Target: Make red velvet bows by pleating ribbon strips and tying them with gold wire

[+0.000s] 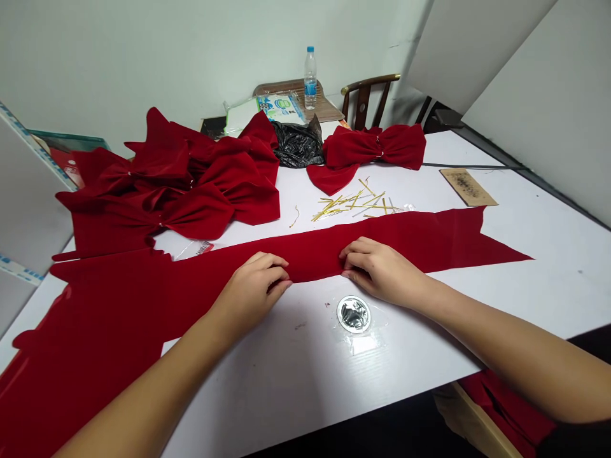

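Note:
A long red velvet ribbon [315,254] lies flat across the white table, its right end cut into a forked tail. My left hand [258,283] is closed at the strip's lower edge, thumb and fingers pinching the cloth left of the middle. Further right, my right hand [377,267] pinches the same strip with curled fingers, a stretch of flat ribbon showing between the two hands. Several gold twist ties [353,202] lie scattered just beyond the ribbon. Toward me, below the right hand, rests a round silver-rimmed disc [354,314] on clear plastic.
Red bows [200,210] are heaped at the back left, with more bows [377,149] at the back right. Between them sits a black plastic bag [298,143]. Wide red cloth [90,343] covers the left side. A brown board [468,186] and a water bottle [310,79] stand farther off.

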Motion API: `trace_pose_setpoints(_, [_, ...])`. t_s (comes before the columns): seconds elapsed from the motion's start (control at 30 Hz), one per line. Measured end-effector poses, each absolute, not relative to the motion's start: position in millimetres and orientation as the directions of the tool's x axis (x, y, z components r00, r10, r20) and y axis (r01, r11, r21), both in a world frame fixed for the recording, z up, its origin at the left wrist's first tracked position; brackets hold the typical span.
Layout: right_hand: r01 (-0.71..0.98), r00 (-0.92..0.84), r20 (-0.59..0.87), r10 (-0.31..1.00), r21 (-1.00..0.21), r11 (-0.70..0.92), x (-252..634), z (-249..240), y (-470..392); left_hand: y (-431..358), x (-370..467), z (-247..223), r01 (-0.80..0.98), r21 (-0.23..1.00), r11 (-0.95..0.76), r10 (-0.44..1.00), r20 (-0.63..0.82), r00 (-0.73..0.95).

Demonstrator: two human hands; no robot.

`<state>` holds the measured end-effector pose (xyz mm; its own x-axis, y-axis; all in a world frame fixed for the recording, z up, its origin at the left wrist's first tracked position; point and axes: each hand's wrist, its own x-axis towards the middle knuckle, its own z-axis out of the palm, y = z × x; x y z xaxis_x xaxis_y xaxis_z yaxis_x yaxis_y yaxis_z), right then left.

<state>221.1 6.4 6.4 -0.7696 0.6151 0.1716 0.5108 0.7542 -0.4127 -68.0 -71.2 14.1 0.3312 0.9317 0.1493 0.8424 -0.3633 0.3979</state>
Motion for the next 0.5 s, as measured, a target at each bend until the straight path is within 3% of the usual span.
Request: trace_pose_setpoints(0.5, [0.540, -0.752, 0.163, 0.639, -0.404, 0.738, 220.3, 6.8, 4.8, -72.0, -65.3, 13.3, 0.862, 0.368, -0.349, 0.937, 0.136, 0.321])
